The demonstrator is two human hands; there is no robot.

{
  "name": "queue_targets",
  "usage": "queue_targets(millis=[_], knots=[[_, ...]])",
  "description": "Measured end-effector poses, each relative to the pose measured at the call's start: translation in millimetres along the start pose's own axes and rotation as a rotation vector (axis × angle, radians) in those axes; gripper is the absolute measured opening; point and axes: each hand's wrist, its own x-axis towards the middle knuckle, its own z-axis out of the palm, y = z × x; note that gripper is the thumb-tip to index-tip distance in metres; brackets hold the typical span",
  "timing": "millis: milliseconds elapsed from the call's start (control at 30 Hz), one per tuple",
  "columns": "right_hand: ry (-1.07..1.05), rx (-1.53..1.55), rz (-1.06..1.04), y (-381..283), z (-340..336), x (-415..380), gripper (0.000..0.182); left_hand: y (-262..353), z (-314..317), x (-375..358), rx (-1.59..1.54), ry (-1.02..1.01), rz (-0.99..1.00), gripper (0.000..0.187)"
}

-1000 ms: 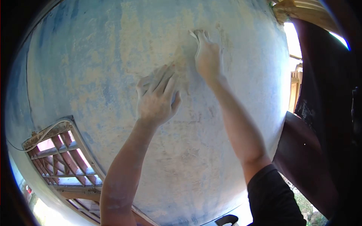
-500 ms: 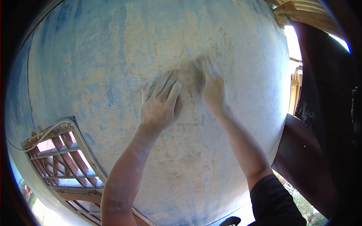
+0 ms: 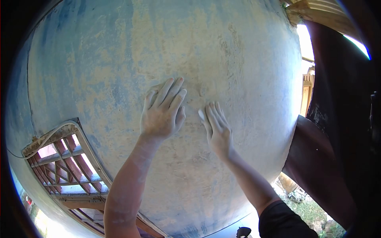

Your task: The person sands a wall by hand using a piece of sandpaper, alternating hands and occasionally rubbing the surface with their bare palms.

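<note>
A worn wall (image 3: 190, 178) with patchy blue and pale yellowish paint fills most of the view. My left hand (image 3: 160, 111) lies on it with the fingers stretched out and slightly apart, dusted with white powder. Lower and to its right, my right hand (image 3: 218, 129) is against the wall too, its fingers straight and close together, the thumb apart. Pale dust coats this hand as well. I see no tool in either hand; what lies beneath the palms is hidden.
At lower left is a window with a wooden lattice (image 3: 67, 164), and a pale cable (image 3: 49, 141) runs over its top corner. A dark sheet (image 3: 337, 99) hangs on the right, below a wooden beam (image 3: 317, 14). Grass and stones (image 3: 309, 208) show at lower right.
My right hand has moved down the wall, from above the left hand's level to below it. My left hand has shifted only slightly left and down in the view.
</note>
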Motion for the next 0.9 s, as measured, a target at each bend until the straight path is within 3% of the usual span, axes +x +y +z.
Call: queue_targets(millis=[133, 267, 367, 500, 633, 700, 767, 900], knots=[[0.035, 0.06, 0.062, 8.6, 4.4, 18.1, 0.033, 2.2, -1.0, 2.7, -0.001, -0.017, -0.017, 0.049], [0.127, -0.022, -0.014, 29.4, 15.4, 73.4, 0.032, 3.7, -1.0, 4.2, -0.007, -0.012, -0.017, 0.049], [0.148, 0.091, 0.094, 25.6, 3.7, 140.4, 0.032, 3.3, -1.7, 3.3, -0.002, -0.03, -0.025, 0.05], [0.181, 0.034, 0.062, 31.6, 8.3, 119.3, 0.033, 3.0, -4.6, 2.7, -0.002, -0.038, -0.013, 0.049], [0.082, 0.016, 0.02, 20.6, -2.9, 1.9, 0.034, 5.6, -3.4, 4.2, -0.023, -0.014, -0.03, 0.048], [0.028, 0.025, 0.028, 15.8, -14.5, -14.4, 0.034, 5.9, -3.3, 4.5, -0.021, -0.014, -0.027, 0.048], [-0.019, 0.037, 0.039, 18.0, -11.8, -9.8, 0.034, 4.9, -2.7, 5.9, -0.012, -0.014, -0.017, 0.048], [0.096, 0.099, 0.036, 25.2, 1.3, 65.9, 0.034, 7.4, -3.9, 5.5, -0.001, -0.02, -0.029, 0.047]])
